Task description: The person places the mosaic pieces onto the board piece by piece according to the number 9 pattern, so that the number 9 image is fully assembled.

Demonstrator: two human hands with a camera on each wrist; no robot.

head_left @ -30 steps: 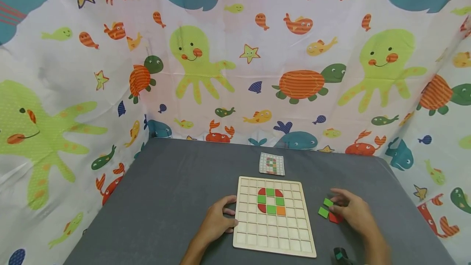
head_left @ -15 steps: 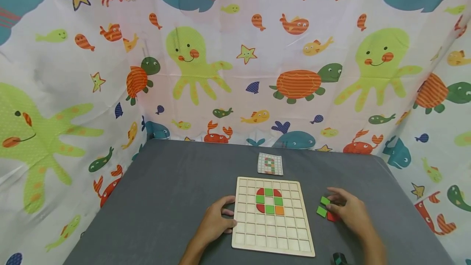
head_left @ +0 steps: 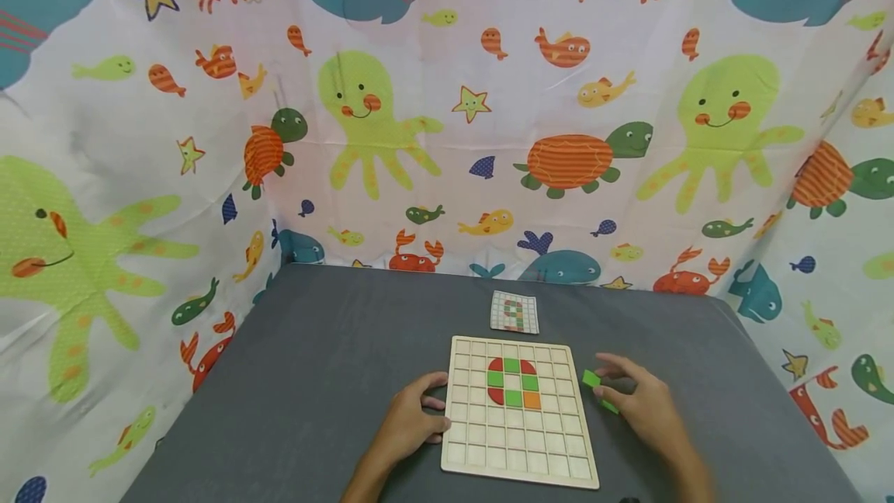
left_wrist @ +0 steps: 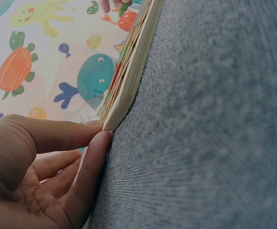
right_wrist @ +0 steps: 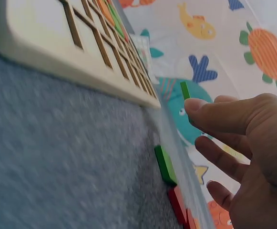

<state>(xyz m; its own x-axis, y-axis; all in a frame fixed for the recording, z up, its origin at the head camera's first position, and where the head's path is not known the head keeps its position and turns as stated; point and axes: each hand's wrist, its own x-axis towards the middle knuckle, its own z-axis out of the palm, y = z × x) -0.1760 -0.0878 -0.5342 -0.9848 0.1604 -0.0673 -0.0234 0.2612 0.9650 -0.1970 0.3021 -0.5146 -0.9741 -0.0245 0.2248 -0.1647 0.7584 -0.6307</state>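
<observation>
My left hand (head_left: 408, 421) holds the left edge of a pale wooden grid board (head_left: 489, 460); in the left wrist view its thumb and a finger (left_wrist: 94, 157) meet at the board's rim. Set in the board's upper half is a ring of red rounded pieces, green squares (head_left: 513, 398) and an orange square (head_left: 531, 400). To the right of the board, my right hand (head_left: 646, 410) pinches a green square tile (right_wrist: 185, 90) between thumb and fingers, raised over the table. Below it lie another green tile (right_wrist: 165, 165) and a red tile (right_wrist: 177, 204), the red hidden in the head view.
Behind the board lies a small white card (head_left: 514, 312) printed with a coloured grid pattern. The grey cloth-covered table (head_left: 349, 340) ends at a hanging curtain (head_left: 419, 138) with sea animals. A small dark object (head_left: 629, 500) shows at the bottom edge.
My right hand has moved left towards the board, lifting a green tile from the small group of tiles. The left hand stays at the board's edge.
</observation>
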